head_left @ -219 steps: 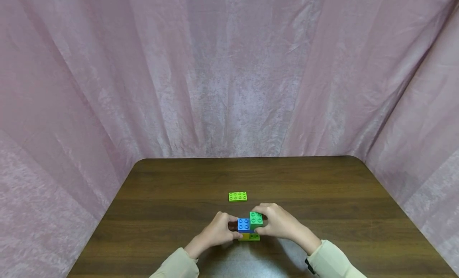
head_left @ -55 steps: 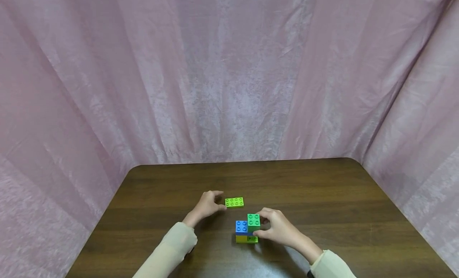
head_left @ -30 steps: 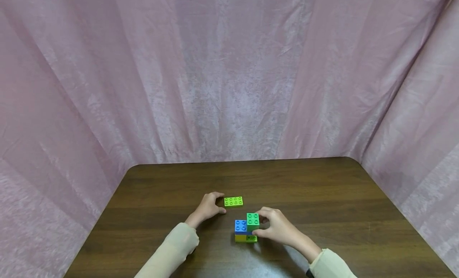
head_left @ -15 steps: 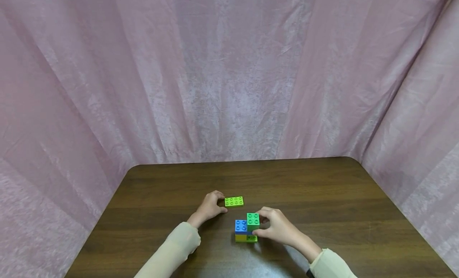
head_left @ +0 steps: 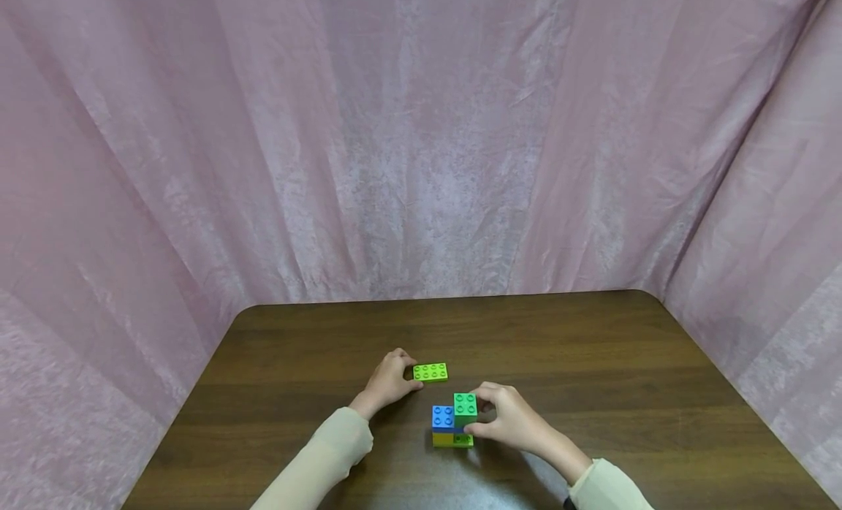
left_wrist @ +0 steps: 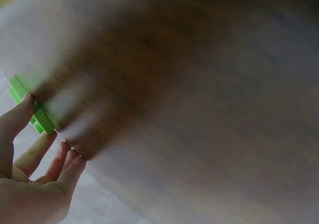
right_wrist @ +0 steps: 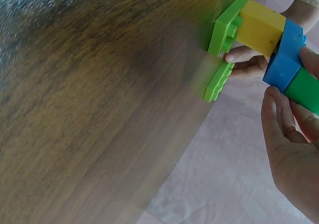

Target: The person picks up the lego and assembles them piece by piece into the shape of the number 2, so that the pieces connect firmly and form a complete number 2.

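A loose lime-green building plate with two rows of studs (head_left: 431, 373) lies flat beyond the brick stack. My left hand (head_left: 389, 381) pinches its left end between thumb and index finger; in the left wrist view the other fingertips rest beside the plate (left_wrist: 45, 119). Closer to me stands a stepped stack: a lime-green plate (right_wrist: 227, 27) at the bottom, then a yellow brick (right_wrist: 260, 27), a blue brick (head_left: 443, 416) and a green brick (head_left: 465, 406) on top at the right. My right hand (head_left: 509, 419) grips the stack's upper right side at the green and blue bricks.
Everything sits on a dark brown wooden table (head_left: 592, 364) with rounded far corners. Pink curtains (head_left: 421, 145) hang behind it and along both sides. Light sleeves (head_left: 322, 451) cover my forearms.
My left hand has left the stack, reached forward to the loose lime-green plate, and its thumb and fingers have closed in on the left end. My right hand stays on the stack.
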`<state>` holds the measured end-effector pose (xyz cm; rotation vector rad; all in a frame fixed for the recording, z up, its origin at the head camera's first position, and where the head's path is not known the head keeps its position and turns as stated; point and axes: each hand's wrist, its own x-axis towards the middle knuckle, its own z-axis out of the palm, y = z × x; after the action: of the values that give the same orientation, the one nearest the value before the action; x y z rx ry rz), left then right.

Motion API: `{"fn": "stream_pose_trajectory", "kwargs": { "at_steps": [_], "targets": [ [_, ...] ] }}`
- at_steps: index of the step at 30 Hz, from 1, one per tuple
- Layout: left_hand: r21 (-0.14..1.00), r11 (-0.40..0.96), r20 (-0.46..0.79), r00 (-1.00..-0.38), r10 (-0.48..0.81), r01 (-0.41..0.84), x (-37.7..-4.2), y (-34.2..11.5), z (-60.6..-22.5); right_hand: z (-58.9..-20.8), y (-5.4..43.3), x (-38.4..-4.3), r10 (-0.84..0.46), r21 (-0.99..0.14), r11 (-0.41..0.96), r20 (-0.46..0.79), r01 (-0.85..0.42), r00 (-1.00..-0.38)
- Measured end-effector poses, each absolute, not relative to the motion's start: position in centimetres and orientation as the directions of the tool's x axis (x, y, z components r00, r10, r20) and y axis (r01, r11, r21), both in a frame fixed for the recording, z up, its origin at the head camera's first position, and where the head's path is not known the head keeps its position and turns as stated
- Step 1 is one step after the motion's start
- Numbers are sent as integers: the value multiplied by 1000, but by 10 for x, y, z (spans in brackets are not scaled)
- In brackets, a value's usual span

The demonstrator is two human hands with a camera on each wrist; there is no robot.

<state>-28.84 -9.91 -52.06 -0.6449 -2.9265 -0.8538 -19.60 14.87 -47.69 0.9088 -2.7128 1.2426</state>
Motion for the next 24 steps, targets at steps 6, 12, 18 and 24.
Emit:
{"fn": "stream_pose_trajectory", "kwargs": {
  "at_steps": [6, 12, 18, 24],
  "targets": [
    [506, 753, 166, -904, 393, 420, -290, -99, -522, -476, 148, -196, -496, -682, 515, 257, -519, -830],
    [557, 734, 153, -917, 370, 389, -289, -102, -521, -477, 148, -196, -492, -687, 520, 245, -508, -835],
    [601, 719, 119, -929, 350, 348, -289, -104, -519, -478, 148, -196, -491, -689, 520, 242, -505, -837],
    [617, 707, 125, -930, 344, 345, -289, -106, -519, -478, 148, -197, -492, -692, 516, 244, -506, -836]
  ]
}}
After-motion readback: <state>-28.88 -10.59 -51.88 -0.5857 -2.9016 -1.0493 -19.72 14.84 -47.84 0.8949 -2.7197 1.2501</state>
